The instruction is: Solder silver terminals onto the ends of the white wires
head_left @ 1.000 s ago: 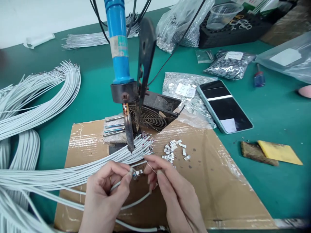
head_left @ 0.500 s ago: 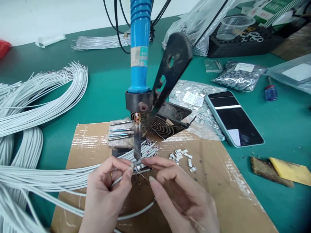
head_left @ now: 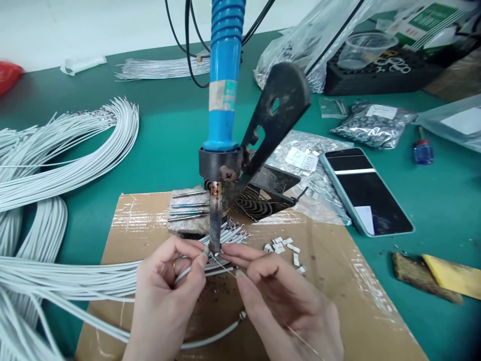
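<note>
White cable point(head_left: 182, 274), I see, is pinched in the left hand point(head_left: 169, 291), thumb and forefinger closed, its end at the blue soldering iron point(head_left: 221, 123); above the cardboard point(head_left: 361, 316), the right hand point(head_left: 291, 301) pinches thin wire point(head_left: 225, 266), fingertips nearly together

Desk point(head_left: 447, 210): green surface. Cardboard sheet point(head_left: 326, 255) lies at the near centre, dark specks on it. Looped white cables point(head_left: 128, 125) occupy the left side. Right side: phone point(head_left: 376, 195), screen up, beside a clear bag point(head_left: 285, 150) of small parts; blue-handled screwdriver point(head_left: 423, 151); brown pad point(head_left: 421, 276), partly under a yellow pad point(head_left: 454, 276). Far side: bundled thin wires point(head_left: 161, 69) and a black tray point(head_left: 379, 75).
</note>
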Tool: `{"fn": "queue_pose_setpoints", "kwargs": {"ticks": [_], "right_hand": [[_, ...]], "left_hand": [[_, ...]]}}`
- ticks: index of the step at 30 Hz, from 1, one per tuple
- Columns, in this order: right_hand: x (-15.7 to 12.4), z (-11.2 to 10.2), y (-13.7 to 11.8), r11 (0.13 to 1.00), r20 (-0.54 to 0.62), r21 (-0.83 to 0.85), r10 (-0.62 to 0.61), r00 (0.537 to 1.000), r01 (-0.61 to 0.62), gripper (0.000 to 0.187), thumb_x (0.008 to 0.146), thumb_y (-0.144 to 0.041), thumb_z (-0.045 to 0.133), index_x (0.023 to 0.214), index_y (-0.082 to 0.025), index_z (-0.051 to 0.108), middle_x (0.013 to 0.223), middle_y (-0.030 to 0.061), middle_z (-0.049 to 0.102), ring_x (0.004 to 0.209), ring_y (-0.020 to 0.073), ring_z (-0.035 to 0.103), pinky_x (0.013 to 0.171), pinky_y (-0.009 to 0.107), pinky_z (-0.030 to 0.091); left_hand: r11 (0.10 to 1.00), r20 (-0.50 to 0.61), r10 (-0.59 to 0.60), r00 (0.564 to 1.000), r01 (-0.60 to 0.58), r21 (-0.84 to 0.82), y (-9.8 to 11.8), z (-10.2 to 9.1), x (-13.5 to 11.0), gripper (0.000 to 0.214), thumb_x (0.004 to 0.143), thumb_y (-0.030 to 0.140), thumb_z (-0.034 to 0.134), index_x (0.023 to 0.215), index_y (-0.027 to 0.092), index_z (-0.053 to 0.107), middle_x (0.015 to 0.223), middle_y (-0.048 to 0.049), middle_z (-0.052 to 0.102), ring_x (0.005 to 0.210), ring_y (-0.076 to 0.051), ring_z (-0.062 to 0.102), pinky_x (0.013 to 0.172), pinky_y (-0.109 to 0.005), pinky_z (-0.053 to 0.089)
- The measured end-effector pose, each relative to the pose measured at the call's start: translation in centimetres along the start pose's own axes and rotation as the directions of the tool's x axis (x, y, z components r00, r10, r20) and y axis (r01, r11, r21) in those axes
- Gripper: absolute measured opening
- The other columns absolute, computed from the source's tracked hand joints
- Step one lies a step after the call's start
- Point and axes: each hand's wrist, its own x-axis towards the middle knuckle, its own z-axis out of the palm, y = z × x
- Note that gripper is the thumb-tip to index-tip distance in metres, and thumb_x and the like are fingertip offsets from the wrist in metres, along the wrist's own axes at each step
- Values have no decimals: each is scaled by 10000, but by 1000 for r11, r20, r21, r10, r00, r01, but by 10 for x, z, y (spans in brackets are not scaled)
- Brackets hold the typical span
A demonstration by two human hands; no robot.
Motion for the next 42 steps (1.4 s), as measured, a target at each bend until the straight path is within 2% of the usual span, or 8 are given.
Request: {"fn": "queue_pose_setpoints", "kwargs": {"ticks": [7,11,13,20,25,32,36,42], "right_hand": [[2,-1,-1,1000,0,23,-14,1000,14,239,935,-144,665,718,-241,646,1123,32,838,1043,175,816,884,187,640],[6,-10,4,999,103,0,-53,993,53,234,957,-150,673,741,-240,659,1170,56,834,1085,212,812,905,235,656],[7,-13,5,997,119,-16,-69,991,71,232,959,-159,681,742,-237,663,1174,71,835,1085,229,813,892,246,665],[4,-9,2,999,46,-10,-49,998,49,226,938,-164,696,728,-245,668,1142,56,841,1054,216,819,892,232,659],[4,-9,3,999,73,-15,-48,996,49,220,941,-181,706,739,-260,670,1152,22,840,1059,195,818,903,207,647],[2,-9,2,999,43,-6,-47,998,48,218,933,-174,708,731,-250,676,1138,49,840,1043,215,822,892,228,658],[3,-9,1,997,89,-38,-63,994,67,216,943,-168,697,742,-245,680,1155,57,835,1061,215,817,891,229,658],[2,-4,-1,999,21,-4,-42,999,42,215,923,-153,693,728,-243,681,1131,58,838,1014,214,824,907,254,656]], "left_hand": [[999,-4,1,1000,-1,-35,4,5,0,135,768,165,817,675,186,721,835,-13,753,620,-87,584,550,-162,420],[1000,-5,-5,1000,5,-23,4,3,1,147,766,170,820,666,192,715,840,-14,757,596,-90,574,512,-172,391],[1000,-3,-7,1000,7,-18,4,3,1,144,760,179,822,665,194,715,848,-25,763,600,-103,583,495,-185,380],[1000,-24,0,1000,0,-18,5,4,0,142,733,151,832,658,198,722,839,-35,764,652,-121,608,467,-184,323],[1000,-31,6,999,-7,-21,6,4,-1,143,718,137,839,651,197,729,821,-25,751,635,-112,584,447,-182,296],[1000,-29,8,1000,-8,-22,6,4,-1,149,714,140,843,647,198,723,823,-26,759,601,-107,576,447,-187,313],[1000,-13,29,999,-29,-5,4,1,1,144,739,137,835,660,198,732,839,-46,771,661,-136,636,437,-185,317],[997,65,67,996,-68,22,-2,-6,4,146,837,163,790,708,206,738,867,-49,784,722,-152,677,447,-178,363]]}}
